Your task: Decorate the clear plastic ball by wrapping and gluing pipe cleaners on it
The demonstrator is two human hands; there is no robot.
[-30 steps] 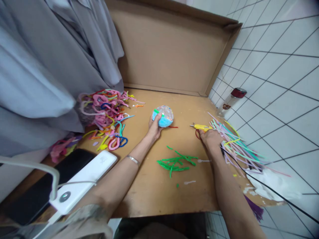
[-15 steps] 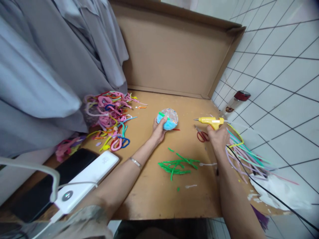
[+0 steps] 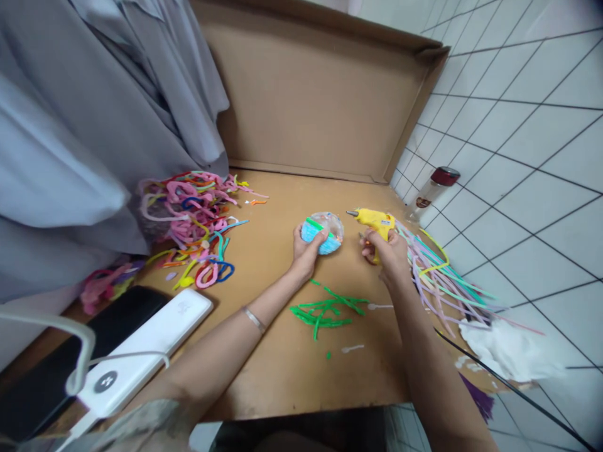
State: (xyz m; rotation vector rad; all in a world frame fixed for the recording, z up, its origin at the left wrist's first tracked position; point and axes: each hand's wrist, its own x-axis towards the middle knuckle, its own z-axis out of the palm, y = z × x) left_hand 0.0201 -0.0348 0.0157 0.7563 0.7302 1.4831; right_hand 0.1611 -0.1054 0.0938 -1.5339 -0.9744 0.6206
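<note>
My left hand [image 3: 307,252] grips a small round ball [image 3: 335,226], its thumb across the front. Light blue strips cover its lower part, a green strip runs above them, and the rest looks pale and speckled. To its right, my right hand [image 3: 387,252] is wrapped round the handle of a yellow glue gun [image 3: 374,219]. The gun's metal nozzle points left at the ball, a short gap away. Below the ball lie several cut green pipe cleaner pieces [image 3: 325,312]. The scissors are mostly hidden behind my right hand.
A tangled heap of colourful pipe cleaners [image 3: 181,213] sits at the left, behind a white power bank [image 3: 146,345] and a black phone-like slab [image 3: 117,326]. Straight pipe cleaners [image 3: 438,270], white tissue [image 3: 504,348] and a red-capped bottle [image 3: 436,188] line the right. Cardboard [image 3: 311,94] stands behind.
The right hand has lifted the glue gun and brought it left, nearer the ball, with fingers now round its handle. The left hand has turned the ball slightly. The view has shifted a little.
</note>
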